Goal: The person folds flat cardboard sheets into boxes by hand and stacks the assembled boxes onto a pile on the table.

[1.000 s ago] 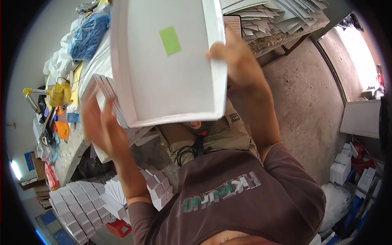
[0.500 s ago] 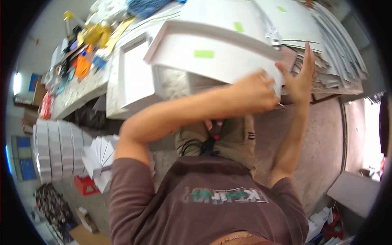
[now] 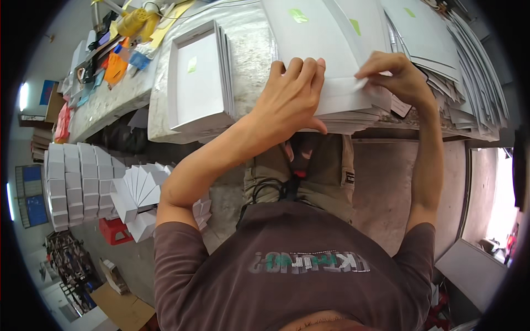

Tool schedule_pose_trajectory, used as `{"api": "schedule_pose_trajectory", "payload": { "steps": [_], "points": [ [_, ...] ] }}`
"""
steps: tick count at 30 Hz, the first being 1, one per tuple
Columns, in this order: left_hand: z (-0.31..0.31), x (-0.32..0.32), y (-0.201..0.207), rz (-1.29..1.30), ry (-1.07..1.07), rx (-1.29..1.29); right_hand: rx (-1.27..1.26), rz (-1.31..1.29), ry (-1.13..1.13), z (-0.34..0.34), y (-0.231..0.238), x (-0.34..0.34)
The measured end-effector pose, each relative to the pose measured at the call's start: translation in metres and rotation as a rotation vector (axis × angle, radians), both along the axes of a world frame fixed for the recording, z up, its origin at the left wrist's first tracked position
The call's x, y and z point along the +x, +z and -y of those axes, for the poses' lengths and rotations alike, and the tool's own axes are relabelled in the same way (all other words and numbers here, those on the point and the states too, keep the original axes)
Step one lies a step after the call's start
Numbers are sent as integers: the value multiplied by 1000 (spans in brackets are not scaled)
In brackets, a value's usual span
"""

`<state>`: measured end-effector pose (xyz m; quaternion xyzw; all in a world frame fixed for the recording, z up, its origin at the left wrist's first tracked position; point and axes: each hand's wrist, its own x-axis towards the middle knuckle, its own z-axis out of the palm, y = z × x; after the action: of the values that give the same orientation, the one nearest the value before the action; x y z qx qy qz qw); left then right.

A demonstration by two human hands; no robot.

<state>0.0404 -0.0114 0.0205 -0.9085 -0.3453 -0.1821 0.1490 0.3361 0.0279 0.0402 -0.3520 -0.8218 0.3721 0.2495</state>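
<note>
A flat white cardboard sheet with a green sticker lies before me on the table, its near end a folded-up flap. My right hand pinches the flap's right corner between thumb and fingers, slightly blurred. Over the left end of this flap rests my left hand, fingers bent forward and thumb held apart near the table edge. More white cardboard is stacked under the flap. To the left of my left hand stand nested white trays, the top one with a green sticker inside.
Flat white sheets are piled at the right of the table. Tools, including a yellow one and an orange one, lie far left. White boxes are stacked on the left, near a red stool.
The stickered tray that lay across in front of me is gone from there; a stickered tray now tops the left stack. Both hands have moved to a flat sheet's near flap.
</note>
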Motion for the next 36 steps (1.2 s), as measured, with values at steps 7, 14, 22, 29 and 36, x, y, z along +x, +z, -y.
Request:
{"api": "schedule_pose_trajectory", "payload": {
  "steps": [7, 14, 22, 29, 36],
  "points": [
    [-23, -13, 9, 179, -42, -261, 732, 428, -372, 23, -18, -71],
    [-41, -16, -17, 344, -102, -207, 814, 450, -545, 36, -42, -80],
    [-7, -155, 6, 538, -1, 264, 908, -64, -362, 45, -7, -213],
    [4, -267, -76, 187, 254, -164, 796, 270, -329, 46, -115, -332],
    [3, -209, -33, 294, 184, -113, 850, -81, -344, 98, -36, -232]
  ]
}}
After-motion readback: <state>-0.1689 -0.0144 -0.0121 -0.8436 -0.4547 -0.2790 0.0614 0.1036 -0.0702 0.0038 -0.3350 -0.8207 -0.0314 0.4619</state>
